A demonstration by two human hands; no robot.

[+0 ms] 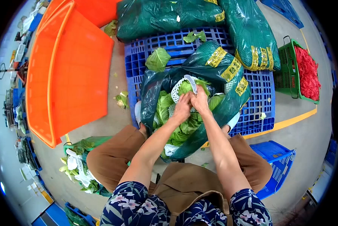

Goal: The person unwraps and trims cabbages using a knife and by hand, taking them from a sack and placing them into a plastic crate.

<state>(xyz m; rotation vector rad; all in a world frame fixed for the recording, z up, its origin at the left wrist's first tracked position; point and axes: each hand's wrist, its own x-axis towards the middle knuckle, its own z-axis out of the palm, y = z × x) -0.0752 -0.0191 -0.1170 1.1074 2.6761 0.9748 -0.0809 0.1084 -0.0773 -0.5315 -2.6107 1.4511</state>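
A dark green plastic bag (210,62) lies open in front of me, full of cabbages (163,107), some in white foam netting. My right hand (200,98) is closed on a knife (191,83), whose pale curved blade points up and left over a cabbage (186,87) at the top of the bag. White foam netting (175,91) wraps that cabbage's left side. My left hand (183,107) is closed beside my right hand, at the near side of the same cabbage; what its fingers hold is hidden.
Blue pallet (265,94) under the bag, with full green bags (169,19) behind. Large orange bin (71,83) at left. Green crate (285,69) with red material at right. Blue crate (276,169) by my right knee. Leaves and netting (76,165) near my left knee.
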